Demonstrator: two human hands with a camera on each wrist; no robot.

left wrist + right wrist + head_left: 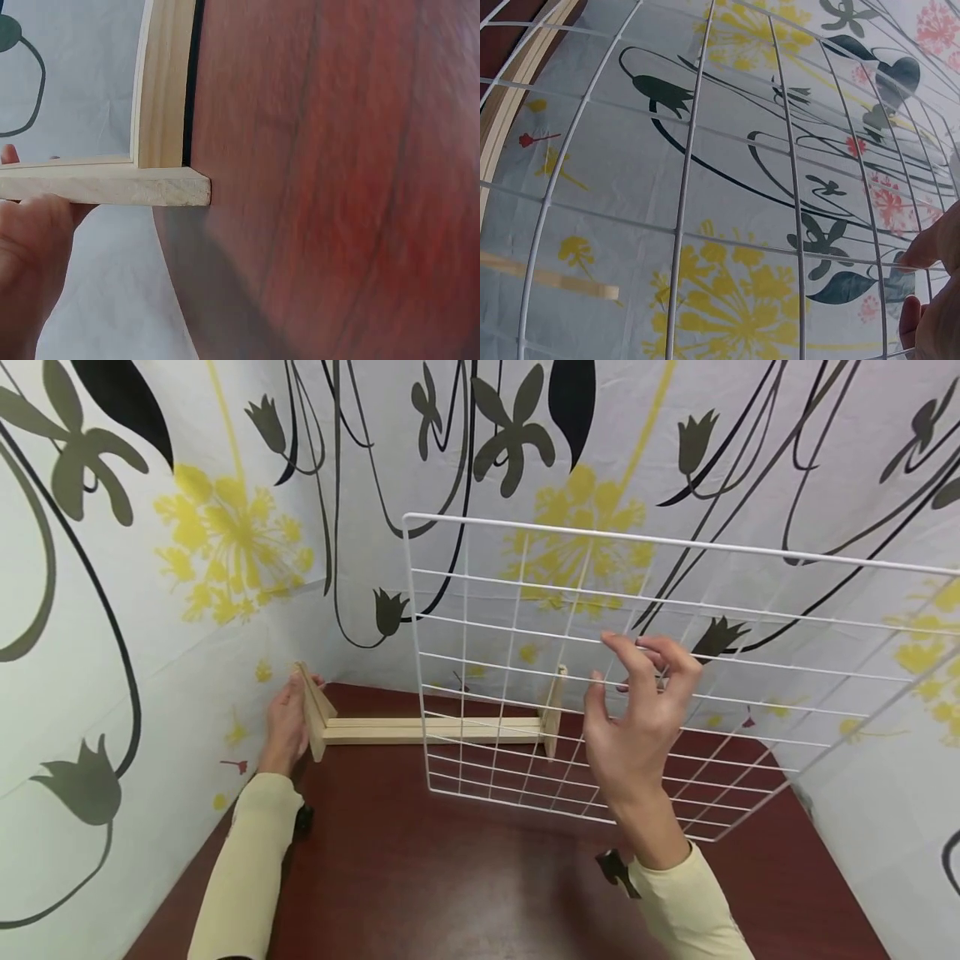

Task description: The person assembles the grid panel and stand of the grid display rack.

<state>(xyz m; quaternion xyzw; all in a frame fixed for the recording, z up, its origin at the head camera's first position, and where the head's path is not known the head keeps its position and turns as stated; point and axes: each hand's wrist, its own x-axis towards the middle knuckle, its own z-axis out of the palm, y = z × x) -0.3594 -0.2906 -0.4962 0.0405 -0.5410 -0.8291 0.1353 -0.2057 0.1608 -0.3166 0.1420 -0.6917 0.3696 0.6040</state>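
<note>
Fingers (626, 672) of the right hand (637, 727), loosely spread, touch a wire of the white wire grid (525, 635), which stands upright on the dark red table (450, 877). Beyond the grid lies the wooden frame (435, 729). The left hand (288, 727) grips its left end piece by the wall.

Grid and frame, as I see them
White wire grid (600, 693) stands upright; pale wooden frame (431, 729) lies on the desk behind it.
</note>
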